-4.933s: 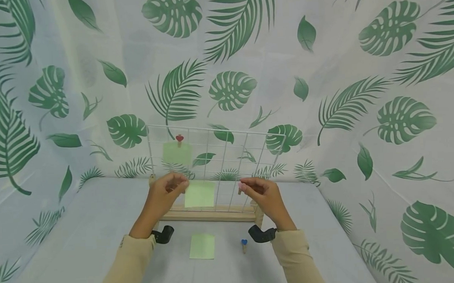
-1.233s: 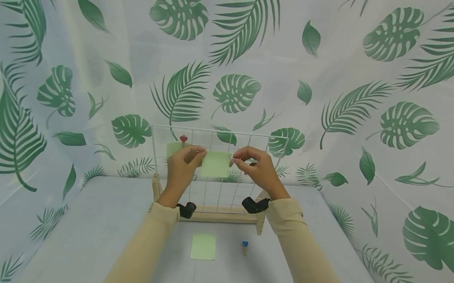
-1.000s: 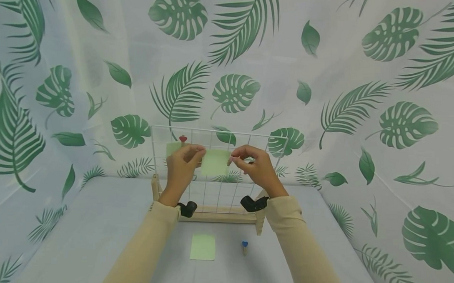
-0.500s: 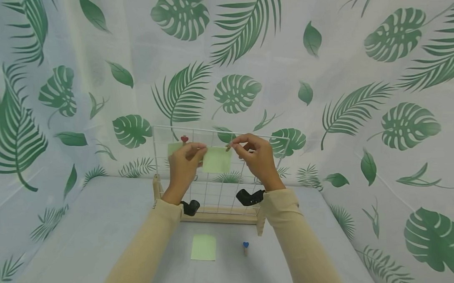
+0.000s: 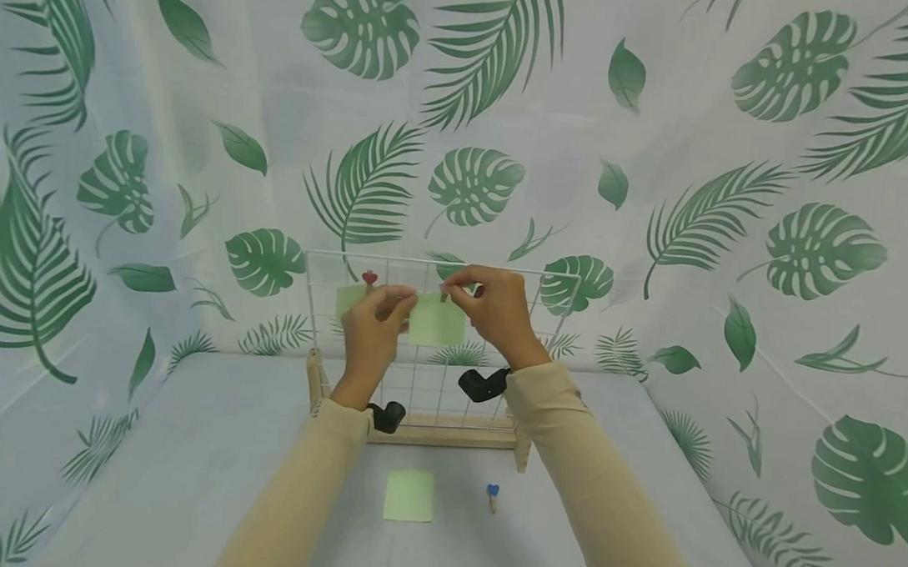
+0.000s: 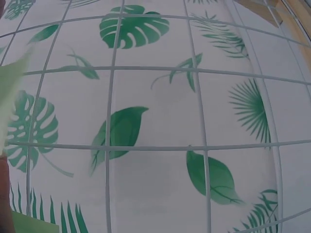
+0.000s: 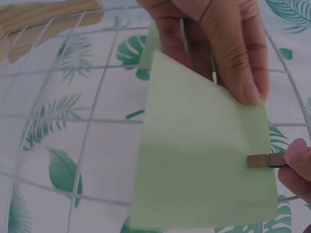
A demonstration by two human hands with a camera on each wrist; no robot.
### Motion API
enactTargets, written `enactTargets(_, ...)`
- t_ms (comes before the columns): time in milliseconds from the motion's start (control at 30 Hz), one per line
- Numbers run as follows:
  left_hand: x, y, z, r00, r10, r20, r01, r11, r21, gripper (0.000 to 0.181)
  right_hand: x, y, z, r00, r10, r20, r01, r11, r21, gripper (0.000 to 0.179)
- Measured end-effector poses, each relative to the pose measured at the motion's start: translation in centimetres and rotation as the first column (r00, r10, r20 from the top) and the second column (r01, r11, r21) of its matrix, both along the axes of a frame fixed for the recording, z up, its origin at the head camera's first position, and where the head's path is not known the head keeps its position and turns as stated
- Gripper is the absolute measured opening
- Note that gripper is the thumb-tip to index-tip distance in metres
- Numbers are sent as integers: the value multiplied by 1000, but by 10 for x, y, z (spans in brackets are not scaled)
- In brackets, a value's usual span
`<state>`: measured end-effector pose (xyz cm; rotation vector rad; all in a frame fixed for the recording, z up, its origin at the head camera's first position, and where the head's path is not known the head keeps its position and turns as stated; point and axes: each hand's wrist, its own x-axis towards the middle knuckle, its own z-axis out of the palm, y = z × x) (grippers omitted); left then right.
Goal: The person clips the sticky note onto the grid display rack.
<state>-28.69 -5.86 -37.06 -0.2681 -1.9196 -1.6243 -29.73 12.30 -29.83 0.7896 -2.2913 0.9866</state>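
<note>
My left hand (image 5: pixel 369 341) pinches a light green paper note (image 5: pixel 436 324) by its upper left corner, against the white wire grid (image 6: pixel 146 147). Between thumb and index finger, my right hand (image 5: pixel 498 311) grips a small wooden clothespin with a pink heart (image 7: pixel 267 160). In the right wrist view the clothespin's tip overlaps the note's top edge, close to the left fingertips (image 7: pixel 251 92). Another green note (image 5: pixel 349 299) hangs on the grid behind the left hand, under a red-heart clothespin (image 5: pixel 369 278). Only a sliver of the held note shows in the left wrist view.
The grid stands in a wooden base (image 5: pixel 444 436) on a white-covered table (image 5: pixel 227 458). In front of it lie a third green note (image 5: pixel 409 496) and a blue-heart clothespin (image 5: pixel 493 492). Leaf-printed cloth (image 5: pixel 554 130) rises behind and at both sides.
Both hands have risen from the grid's lower part to its upper part, bringing the note along. In the last second, the right hand has carried the pink-heart clothespin up and leftward to the note's top edge.
</note>
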Motion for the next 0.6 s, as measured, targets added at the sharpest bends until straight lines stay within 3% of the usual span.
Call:
enactTargets(167,-2,1,-1,998,51,-48,-53,997,-55,16,4,-1,1,1000,-6,24,6,1000,8,15)
enactTargets(400,3,-2,-3,984,118,-137,-131,987,-91,18,7,10,-9,995,66,-71,-78,979,-187,19)
enactTargets(600,10,-8,-7,978,139,-155,-155,983,-95,16,4,20,-17,989,139,46,-117,940,-321,18)
